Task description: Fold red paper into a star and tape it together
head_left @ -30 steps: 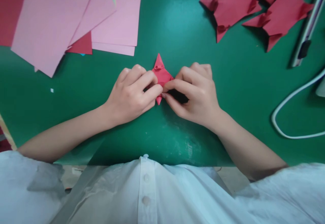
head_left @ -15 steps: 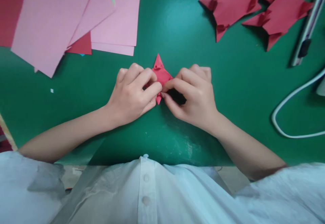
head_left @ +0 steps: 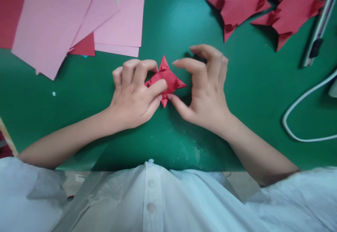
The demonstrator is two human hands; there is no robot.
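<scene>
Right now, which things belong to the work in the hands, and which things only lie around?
In the work:
small red folded paper
left hand, pinching it
right hand, thumb touching it, fingers lifted

Lying around:
pink sheets
dark red folded pieces
white cable
green mat

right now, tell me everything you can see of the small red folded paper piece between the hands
The small red folded paper piece looks like creased paper with pointed corners at top, right and bottom. It lies on the green mat. The left hand pinches its left side; the right hand touches only its lower tip with the thumb, fingers lifted.
</scene>
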